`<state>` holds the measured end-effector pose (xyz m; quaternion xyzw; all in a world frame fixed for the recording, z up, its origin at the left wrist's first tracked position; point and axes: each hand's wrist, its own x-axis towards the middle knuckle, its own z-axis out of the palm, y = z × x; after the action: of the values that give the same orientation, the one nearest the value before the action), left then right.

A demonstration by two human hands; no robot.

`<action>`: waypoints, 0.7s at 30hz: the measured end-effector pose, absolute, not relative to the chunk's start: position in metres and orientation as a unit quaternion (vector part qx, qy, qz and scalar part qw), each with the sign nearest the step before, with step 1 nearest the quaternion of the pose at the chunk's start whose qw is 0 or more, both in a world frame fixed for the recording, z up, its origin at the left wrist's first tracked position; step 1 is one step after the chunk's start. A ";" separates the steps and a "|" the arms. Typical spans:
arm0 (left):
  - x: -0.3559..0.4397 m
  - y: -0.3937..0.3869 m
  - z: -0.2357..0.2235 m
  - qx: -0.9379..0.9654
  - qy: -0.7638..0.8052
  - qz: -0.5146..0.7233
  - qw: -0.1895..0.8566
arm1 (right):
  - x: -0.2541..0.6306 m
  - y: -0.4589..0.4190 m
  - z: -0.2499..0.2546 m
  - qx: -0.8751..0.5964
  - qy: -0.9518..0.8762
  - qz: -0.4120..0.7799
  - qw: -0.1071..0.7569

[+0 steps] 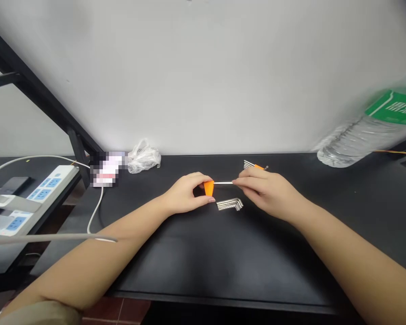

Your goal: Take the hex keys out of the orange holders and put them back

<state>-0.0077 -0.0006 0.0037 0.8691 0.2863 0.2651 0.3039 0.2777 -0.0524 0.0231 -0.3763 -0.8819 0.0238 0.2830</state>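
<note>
Between the thumb and fingers of my left hand is an orange hex key holder. My right hand pinches a silver hex key, whose shaft runs level to the holder's upper edge. Whether the shaft sits inside the holder or only touches it I cannot tell. Just below, several loose L-shaped hex keys lie side by side on the black table. Behind my right fingers lies a second orange holder with several silver keys sticking out, partly covered by the hand.
A crumpled clear plastic bag lies by the wall, beside a blurred-out item. A large water bottle leans at the right rear. On the left are a white power strip and a grey cable. The black table ends at a front edge.
</note>
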 end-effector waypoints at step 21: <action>-0.011 -0.003 0.008 0.890 0.284 0.237 0.267 | 0.273 -0.057 0.021 -0.342 -0.900 -0.031 0.269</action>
<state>-0.0111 -0.0032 0.0082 0.8900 0.2837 0.2370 0.2671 0.2733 -0.0571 0.0212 -0.3417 -0.8999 -0.0309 0.2691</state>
